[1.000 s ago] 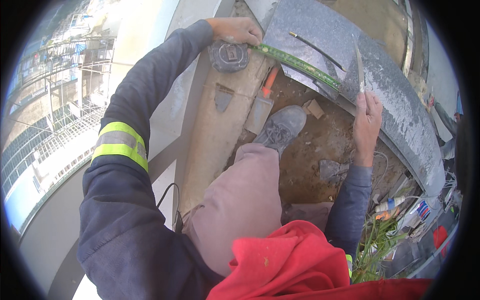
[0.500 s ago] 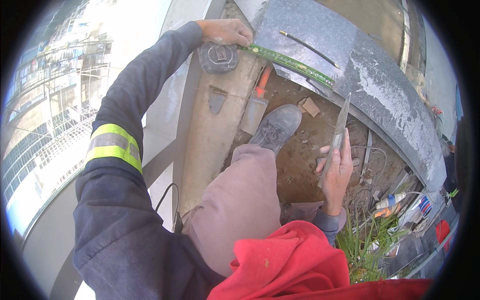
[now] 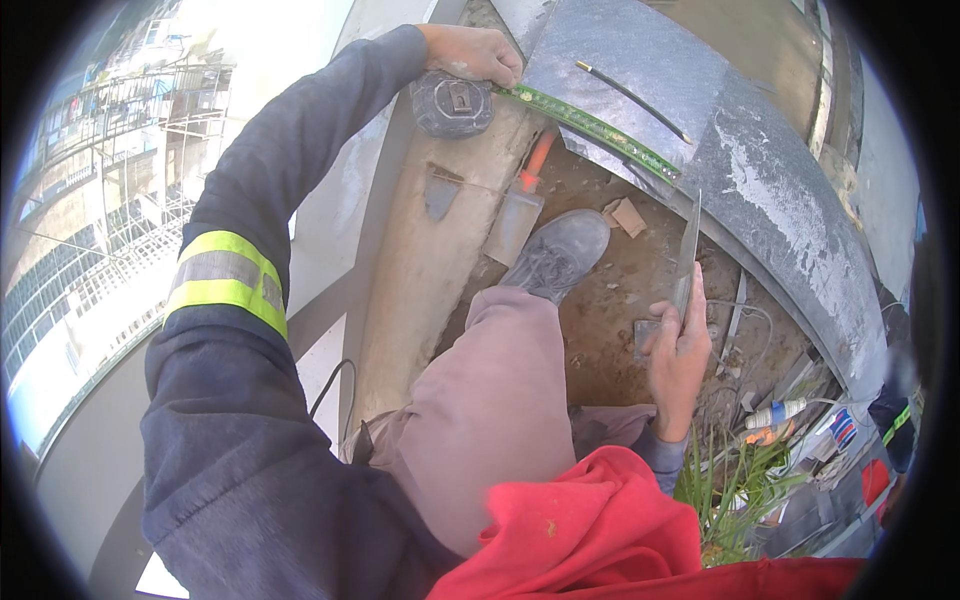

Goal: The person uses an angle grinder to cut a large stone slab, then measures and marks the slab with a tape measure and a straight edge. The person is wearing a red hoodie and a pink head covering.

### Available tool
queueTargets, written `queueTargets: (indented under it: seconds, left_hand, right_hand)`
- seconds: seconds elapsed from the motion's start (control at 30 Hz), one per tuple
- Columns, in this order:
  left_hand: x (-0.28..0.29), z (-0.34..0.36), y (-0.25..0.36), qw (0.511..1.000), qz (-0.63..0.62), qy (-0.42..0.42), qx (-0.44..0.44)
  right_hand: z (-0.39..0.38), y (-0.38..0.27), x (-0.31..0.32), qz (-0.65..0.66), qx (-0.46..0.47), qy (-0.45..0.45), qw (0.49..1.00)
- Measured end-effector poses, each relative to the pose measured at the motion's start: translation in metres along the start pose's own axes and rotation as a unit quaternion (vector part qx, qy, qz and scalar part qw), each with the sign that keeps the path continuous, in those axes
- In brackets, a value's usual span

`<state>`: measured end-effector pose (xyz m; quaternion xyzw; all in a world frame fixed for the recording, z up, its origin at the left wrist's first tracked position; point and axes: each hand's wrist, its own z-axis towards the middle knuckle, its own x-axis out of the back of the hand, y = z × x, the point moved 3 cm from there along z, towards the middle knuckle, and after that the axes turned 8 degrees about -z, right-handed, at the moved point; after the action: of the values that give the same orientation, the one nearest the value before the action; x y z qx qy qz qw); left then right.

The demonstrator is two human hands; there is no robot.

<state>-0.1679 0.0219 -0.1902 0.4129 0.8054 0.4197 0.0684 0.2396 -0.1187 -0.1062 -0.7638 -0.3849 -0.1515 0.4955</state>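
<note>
The grey slab (image 3: pixel 690 110) is broad and stone-like, smooth and finely mottled toward its left, crusted with chalky white streaks toward its right, and its near edge sweeps in a long curve. Along that edge runs one green tape (image 3: pixel 590 130), narrow, flat and speckled; its left end meets one rounded, dusty grey case (image 3: pixel 453 103) just left of the slab. The left grip (image 3: pixel 468 55), at the slab's left corner, has its fingers bent down onto the tape beside the case; whether they pinch or only press cannot be told. The right grip (image 3: pixel 682 355), below the slab's near edge, is closed around one slim, pointed metal blade (image 3: pixel 690 255), whose tip reaches up to that edge; contact is unclear. One thin black rod (image 3: pixel 632 100) lies on the slab behind the tape, leaving bare surface to either side. Below the slab, crumbly brown dirt (image 3: pixel 610 310) gives some open room around one grey laced shoe (image 3: pixel 560 255) and one small tan block (image 3: pixel 628 217). Left of that dirt and below the slab's left corner, one orange-handled scraper (image 3: pixel 515 222) lies beside one dark wedge-shaped piece (image 3: pixel 440 192) on a rough concrete ledge (image 3: pixel 410 300).
</note>
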Motion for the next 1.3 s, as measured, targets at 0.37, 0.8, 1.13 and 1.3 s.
queueTargets:
  seconds: [0.37,0.8,1.13,1.3]
  left_hand:
    - [0.000,0.004,-0.005,0.999,-0.025,0.009,0.018]
    - [-0.002,0.007,-0.002,0.996,-0.071,0.010,0.055]
    - [-0.002,0.005,0.002,0.994,-0.093,0.010,0.051]
    - [-0.002,0.006,0.002,0.993,-0.102,0.009,0.056]
  right_hand:
    - [0.002,-0.016,0.012,-0.109,0.074,0.014,0.991]
    - [0.009,-0.023,-0.007,-0.143,0.061,0.025,0.988]
    - [0.021,-0.034,0.003,-0.143,0.100,0.007,0.985]
    - [0.022,-0.041,0.005,-0.200,0.078,-0.013,0.977]
